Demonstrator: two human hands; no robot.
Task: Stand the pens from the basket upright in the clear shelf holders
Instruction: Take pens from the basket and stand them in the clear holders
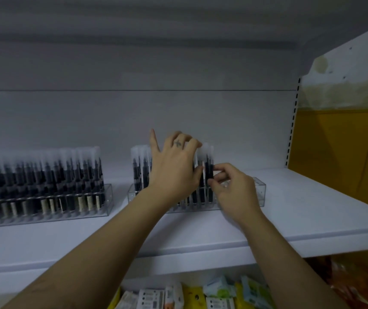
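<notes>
Two clear holders stand on the white shelf [312, 219]. The left holder [109, 197] is packed with upright dark pens with frosted caps [44, 175]. The middle holder [260, 190] is part filled; its right end shows no pens. My left hand [174, 168] lies against the upright pens [139, 168] in the middle holder, little finger raised, thumb touching a pen at the row's right end. My right hand [232, 186] pinches the rightmost dark pen [208, 175], which stands upright in the holder. No basket is in view.
Below the shelf lie several small packaged goods [201, 295] in white, yellow and green. A yellow panel [334, 148] and a slotted shelf upright [292, 130] stand at the right. The shelf's back wall is plain white.
</notes>
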